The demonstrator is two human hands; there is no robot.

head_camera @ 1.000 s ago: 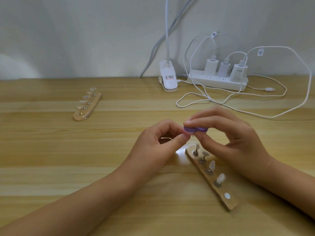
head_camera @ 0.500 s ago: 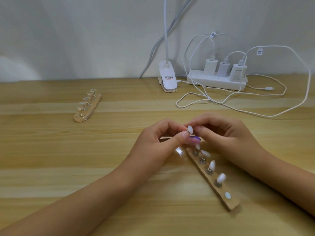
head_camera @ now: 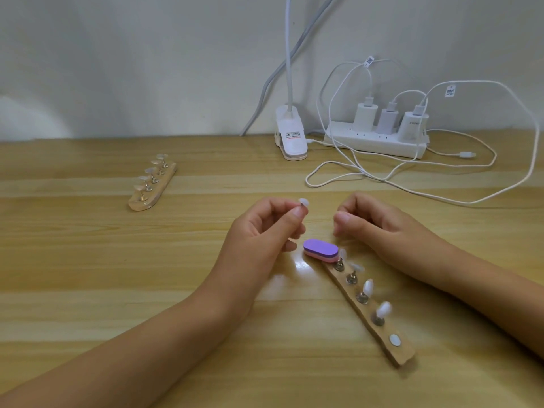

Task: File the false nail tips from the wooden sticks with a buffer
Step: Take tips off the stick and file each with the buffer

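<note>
Beside the buffer (head_camera: 321, 248) — left hand (head_camera: 262, 234) pinches nail tip (head_camera: 303, 202) (raised).

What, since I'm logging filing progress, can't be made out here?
Head view only:
- clear false nail tip pinched by the left hand: too small to judge its edge.
- far wooden stick: its tips are small and blurred.
- near wooden stick: far end covered by the purple-and-pink oval buffer.

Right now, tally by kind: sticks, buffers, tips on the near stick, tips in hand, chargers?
sticks: 2
buffer: 1
tips on near stick: 4
tip in left hand: 1
chargers: 3
total: 11
</note>
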